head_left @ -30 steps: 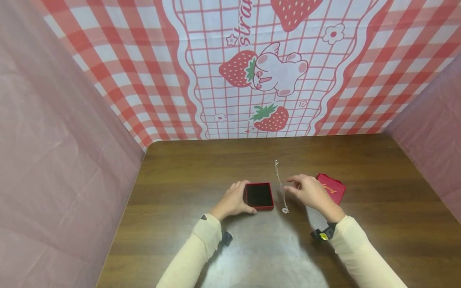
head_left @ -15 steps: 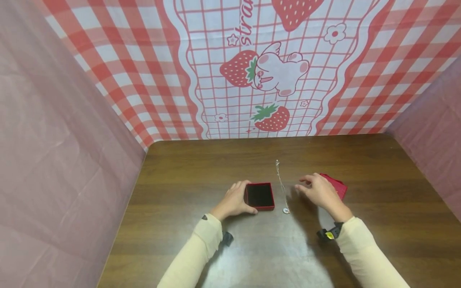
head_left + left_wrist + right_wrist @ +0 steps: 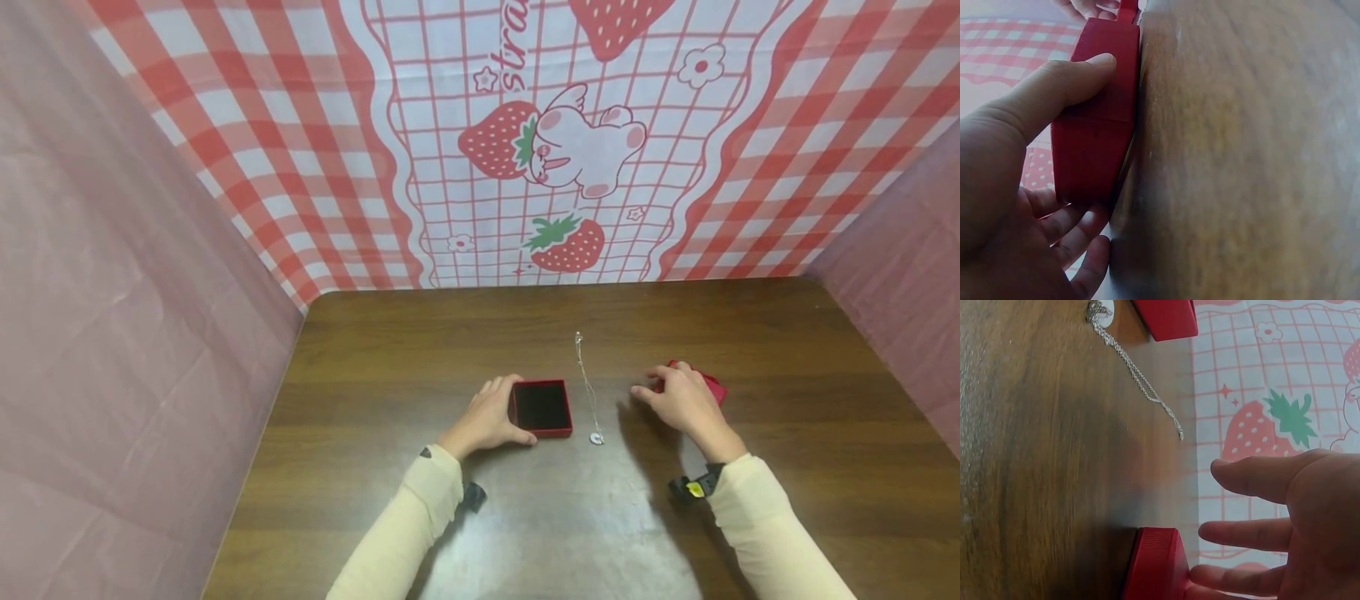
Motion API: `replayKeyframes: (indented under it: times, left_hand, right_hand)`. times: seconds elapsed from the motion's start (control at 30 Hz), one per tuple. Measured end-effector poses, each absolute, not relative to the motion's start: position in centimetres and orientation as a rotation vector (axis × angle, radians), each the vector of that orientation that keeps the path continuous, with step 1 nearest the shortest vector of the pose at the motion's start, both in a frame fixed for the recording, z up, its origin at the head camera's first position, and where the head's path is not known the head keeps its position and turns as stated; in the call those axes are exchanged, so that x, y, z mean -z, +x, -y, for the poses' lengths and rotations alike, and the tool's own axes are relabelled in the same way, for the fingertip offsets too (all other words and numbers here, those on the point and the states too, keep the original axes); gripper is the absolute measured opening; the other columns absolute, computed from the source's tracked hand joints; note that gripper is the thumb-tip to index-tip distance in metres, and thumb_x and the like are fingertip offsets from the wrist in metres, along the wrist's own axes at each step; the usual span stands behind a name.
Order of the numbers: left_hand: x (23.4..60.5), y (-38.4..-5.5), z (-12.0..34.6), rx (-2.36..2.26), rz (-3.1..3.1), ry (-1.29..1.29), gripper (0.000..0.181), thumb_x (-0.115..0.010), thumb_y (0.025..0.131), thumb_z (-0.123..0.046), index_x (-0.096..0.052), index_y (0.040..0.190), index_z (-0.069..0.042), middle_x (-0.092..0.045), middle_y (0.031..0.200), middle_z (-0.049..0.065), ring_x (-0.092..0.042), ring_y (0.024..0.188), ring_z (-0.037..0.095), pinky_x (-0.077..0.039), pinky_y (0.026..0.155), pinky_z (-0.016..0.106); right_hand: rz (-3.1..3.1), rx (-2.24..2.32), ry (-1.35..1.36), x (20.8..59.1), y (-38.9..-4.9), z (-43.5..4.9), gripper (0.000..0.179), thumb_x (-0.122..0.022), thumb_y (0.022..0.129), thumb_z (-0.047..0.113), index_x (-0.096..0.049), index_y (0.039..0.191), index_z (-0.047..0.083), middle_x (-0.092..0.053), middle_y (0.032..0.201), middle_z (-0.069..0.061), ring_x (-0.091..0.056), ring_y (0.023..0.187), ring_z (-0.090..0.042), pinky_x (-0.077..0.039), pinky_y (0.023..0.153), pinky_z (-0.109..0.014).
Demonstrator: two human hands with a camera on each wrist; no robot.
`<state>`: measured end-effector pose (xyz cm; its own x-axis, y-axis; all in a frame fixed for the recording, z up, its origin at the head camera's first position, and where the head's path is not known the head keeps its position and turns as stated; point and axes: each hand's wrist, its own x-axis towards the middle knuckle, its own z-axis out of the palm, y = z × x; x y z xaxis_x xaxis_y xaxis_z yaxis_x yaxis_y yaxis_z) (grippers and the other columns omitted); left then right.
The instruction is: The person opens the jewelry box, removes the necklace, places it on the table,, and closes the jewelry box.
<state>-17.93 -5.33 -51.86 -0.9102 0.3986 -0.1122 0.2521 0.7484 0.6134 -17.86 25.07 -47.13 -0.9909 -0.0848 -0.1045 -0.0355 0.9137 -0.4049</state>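
Note:
My left hand (image 3: 487,421) holds a small square red jewelry box (image 3: 555,433) by its left end. The box stands without a cover, its black inner pad (image 3: 542,406) facing up. In the left wrist view the thumb presses one red side (image 3: 1110,94), with the other fingers around the corner. A thin silver necklace (image 3: 588,387) with a round pendant (image 3: 596,438) lies stretched out right of the box. My right hand (image 3: 686,404) is over a red box lid (image 3: 716,388), covering most of it. In the right wrist view its fingers extend toward the lid (image 3: 1157,565), thumb apart.
Everything lies on a brown wood-grain table (image 3: 420,333). A red-and-white strawberry-print cloth (image 3: 562,150) hangs behind its far edge. Pink cloth (image 3: 112,292) hangs at both sides. A dark camera strap sits on each wrist.
My right hand has moved right, away from the necklace, and now covers more of the red lid. The left hand and the box stay where they were.

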Motion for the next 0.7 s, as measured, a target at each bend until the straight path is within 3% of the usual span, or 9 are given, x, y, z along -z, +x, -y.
replayKeyframes:
  times: [0.33,0.7]
  left_hand:
    - [51.75,-17.91,5.36,-0.892,-2.712,0.509,0.095,-0.090,0.063,-0.037,-0.042,0.140,-0.012,-0.055,0.133,0.010,-0.049,0.125,0.027,-0.039,0.108,0.045]
    - [51.76,-17.91,5.39,-0.902,-2.706,0.510,0.095,-0.091,0.062,-0.037,-0.042,0.140,-0.011,-0.055,0.133,0.010,-0.049,0.125,0.027,-0.039,0.108,0.045]
  right_hand:
    - [-2.959,0.460,0.094,47.53,-17.66,-25.57,0.066,-0.066,0.088,0.041,-0.050,0.126,-0.009,-0.040,0.122,-0.042,-0.040,0.107,-0.057,-0.042,0.084,-0.066]
    - [-2.928,0.390,0.245,47.82,-17.61,-25.59,0.080,-0.067,0.085,0.051,-0.040,0.127,-0.012,-0.039,0.114,-0.042,-0.040,0.104,-0.061,-0.042,0.081,-0.069]
